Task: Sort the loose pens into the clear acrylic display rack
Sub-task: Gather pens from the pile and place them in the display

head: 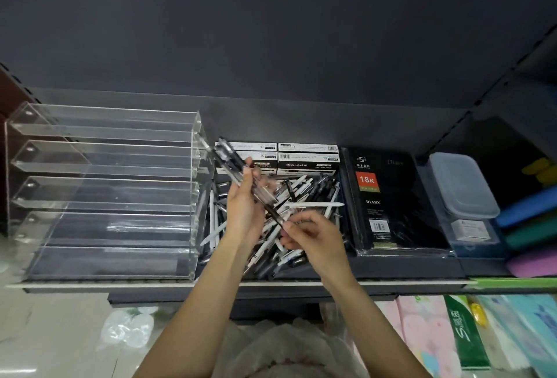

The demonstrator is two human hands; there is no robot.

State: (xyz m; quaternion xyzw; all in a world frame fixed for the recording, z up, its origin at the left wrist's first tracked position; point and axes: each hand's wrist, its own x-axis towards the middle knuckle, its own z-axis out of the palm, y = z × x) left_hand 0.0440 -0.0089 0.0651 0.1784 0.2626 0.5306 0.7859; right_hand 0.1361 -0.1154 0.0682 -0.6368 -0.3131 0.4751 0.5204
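1. The clear acrylic display rack (102, 184) stands at the left end of the shelf (301, 282), its stepped tiers rising toward the back wall; no pens show in any tier.
2. Just right of the rack, the left hand (245, 211) is raised over the pile with the palm turned toward the camera and the forearm coming up from the lower middle. Its grip is closed round a small bundle of pens (233, 163), black and clear, which slants up and left so that its upper end lies close to the rack's right wall.
3. The loose pens (304, 196), black, white and clear, lie in a jumbled heap on the shelf between the rack and the diaries, under and behind both hands.
4. Behind the heap, boxes of gel pens (307, 156) are stacked against the back.
5. The right hand (313, 234) hovers low over the near side of the heap, fingers curled, its grip pinching the lower end of a dark pen (272, 214) that runs up and left toward the left hand's bundle.
6. Right of the heap lies a wrapped stack of black diaries (388, 199), marked "18K" and "DIARY".
7. Further right stands a clear plastic lidded box (461, 184), then coloured folders (530, 220) at the edge.
8. Below the shelf, at the lower right, are packs of tissues (464, 335).
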